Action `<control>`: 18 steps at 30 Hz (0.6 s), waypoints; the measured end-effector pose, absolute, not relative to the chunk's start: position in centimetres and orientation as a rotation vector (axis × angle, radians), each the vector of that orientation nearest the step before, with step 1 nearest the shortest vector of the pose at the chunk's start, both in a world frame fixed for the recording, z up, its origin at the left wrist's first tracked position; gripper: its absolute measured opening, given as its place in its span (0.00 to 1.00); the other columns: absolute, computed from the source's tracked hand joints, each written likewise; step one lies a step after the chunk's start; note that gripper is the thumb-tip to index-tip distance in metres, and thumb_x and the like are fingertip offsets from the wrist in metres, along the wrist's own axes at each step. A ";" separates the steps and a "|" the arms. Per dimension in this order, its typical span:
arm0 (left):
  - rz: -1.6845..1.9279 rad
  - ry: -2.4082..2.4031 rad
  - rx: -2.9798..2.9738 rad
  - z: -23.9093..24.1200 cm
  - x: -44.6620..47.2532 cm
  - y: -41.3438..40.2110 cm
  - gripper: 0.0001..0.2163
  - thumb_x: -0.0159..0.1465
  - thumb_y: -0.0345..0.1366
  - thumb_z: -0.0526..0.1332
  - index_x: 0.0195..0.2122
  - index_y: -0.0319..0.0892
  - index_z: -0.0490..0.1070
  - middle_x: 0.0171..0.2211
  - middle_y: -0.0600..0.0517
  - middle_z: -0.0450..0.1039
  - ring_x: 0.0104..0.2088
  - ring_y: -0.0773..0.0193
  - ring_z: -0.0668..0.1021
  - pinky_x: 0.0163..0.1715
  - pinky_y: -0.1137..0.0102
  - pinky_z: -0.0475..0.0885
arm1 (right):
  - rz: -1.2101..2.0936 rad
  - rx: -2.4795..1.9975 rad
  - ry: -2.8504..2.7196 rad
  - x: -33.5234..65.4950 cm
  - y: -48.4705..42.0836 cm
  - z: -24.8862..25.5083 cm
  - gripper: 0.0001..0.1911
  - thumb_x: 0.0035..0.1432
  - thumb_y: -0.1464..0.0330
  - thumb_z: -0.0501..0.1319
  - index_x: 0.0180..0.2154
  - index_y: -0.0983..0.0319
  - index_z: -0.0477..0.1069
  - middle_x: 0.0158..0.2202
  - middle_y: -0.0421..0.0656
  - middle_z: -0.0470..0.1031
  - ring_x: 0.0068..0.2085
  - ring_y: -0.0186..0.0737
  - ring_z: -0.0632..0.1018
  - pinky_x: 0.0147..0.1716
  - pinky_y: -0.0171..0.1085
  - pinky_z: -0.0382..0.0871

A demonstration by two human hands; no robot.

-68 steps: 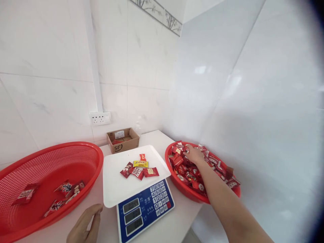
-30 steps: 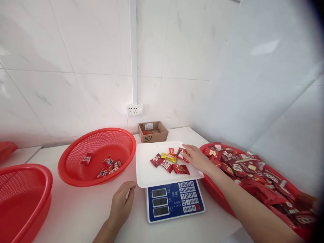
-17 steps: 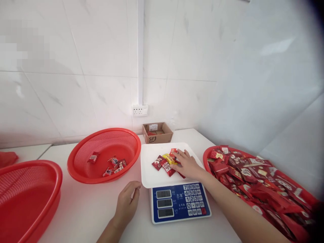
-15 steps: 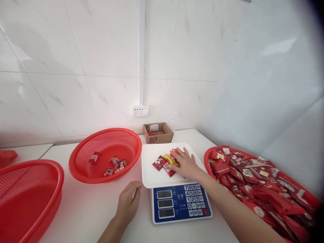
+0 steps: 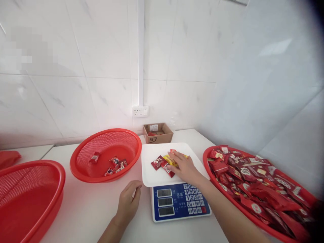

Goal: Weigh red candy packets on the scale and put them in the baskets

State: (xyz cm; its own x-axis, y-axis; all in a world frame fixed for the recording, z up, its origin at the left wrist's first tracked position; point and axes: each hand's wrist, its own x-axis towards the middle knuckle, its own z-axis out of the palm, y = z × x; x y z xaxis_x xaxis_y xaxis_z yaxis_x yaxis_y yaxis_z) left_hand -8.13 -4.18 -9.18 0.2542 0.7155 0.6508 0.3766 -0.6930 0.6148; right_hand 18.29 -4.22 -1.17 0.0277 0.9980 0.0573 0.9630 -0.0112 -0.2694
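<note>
My right hand (image 5: 186, 168) is over the white tray (image 5: 149, 180) of a digital scale (image 5: 181, 204). Its fingers are bent down around several small wrapped snack packets, partly hiding them. A yellow packet (image 5: 168, 159) shows under the fingertips, and a red packet (image 5: 167, 167) lies by the thumb. Left of these is a dark red packet (image 5: 157, 162), flat on the tray. My left hand (image 5: 128, 200) rests on the table beside the scale's left edge, fingers curled in and thumb against them, with nothing visible in it.
A red basket (image 5: 105, 133) with several small packets stands left of the scale. Another red basket (image 5: 54, 199) is nearer at far left. To the right, a red basket (image 5: 206, 158) is heaped with red packets (image 5: 263, 185). A cardboard box (image 5: 163, 138) sits behind the tray by the wall.
The fingers of my right hand have drawn together and curled over the packets, after being spread wider. The packets have shifted slightly. My left hand has stayed in place.
</note>
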 end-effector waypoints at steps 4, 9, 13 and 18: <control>1.405 1.003 2.202 -9.3 -8.1 -4.1 0.09 0.65 0.30 0.51 0.34 0.43 0.70 0.30 0.49 0.75 0.32 0.64 0.78 0.33 0.71 0.74 | -0.032 -2.118 -1.792 22.5 -9.0 -1.8 0.31 0.59 0.52 0.49 0.60 0.56 0.60 0.62 0.48 0.62 0.63 0.53 0.59 0.59 0.56 0.51; 1.444 1.024 2.238 -9.5 -7.8 -4.1 0.09 0.65 0.28 0.51 0.35 0.43 0.70 0.30 0.50 0.75 0.32 0.65 0.78 0.33 0.73 0.74 | -0.079 -2.277 -1.679 27.3 -15.4 -5.2 0.30 0.59 0.53 0.44 0.58 0.59 0.63 0.56 0.49 0.70 0.54 0.50 0.72 0.48 0.48 0.69; 1.647 1.096 2.372 -9.3 -7.9 -4.2 0.09 0.64 0.26 0.52 0.39 0.43 0.70 0.36 0.47 0.74 0.38 0.63 0.78 0.38 0.69 0.75 | -0.137 -2.423 -1.598 27.2 -17.3 -6.4 0.31 0.62 0.54 0.38 0.58 0.58 0.62 0.48 0.50 0.76 0.43 0.50 0.79 0.34 0.46 0.74; 1.792 1.318 2.605 -8.5 -8.6 -3.5 0.10 0.63 0.28 0.56 0.44 0.44 0.70 0.46 0.43 0.71 0.50 0.55 0.73 0.53 0.54 0.66 | -0.222 -2.376 -1.648 25.9 -17.0 -5.8 0.29 0.63 0.56 0.38 0.59 0.57 0.61 0.42 0.49 0.79 0.33 0.50 0.81 0.26 0.45 0.72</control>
State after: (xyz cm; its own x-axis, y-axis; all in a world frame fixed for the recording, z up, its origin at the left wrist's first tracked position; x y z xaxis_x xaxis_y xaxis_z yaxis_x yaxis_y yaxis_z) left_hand -8.60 -3.48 -8.50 0.1738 0.4270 0.8874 0.7199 -0.6699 0.1813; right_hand 25.91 -17.03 -5.85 0.3519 0.8994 0.2592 0.9359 -0.3346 -0.1098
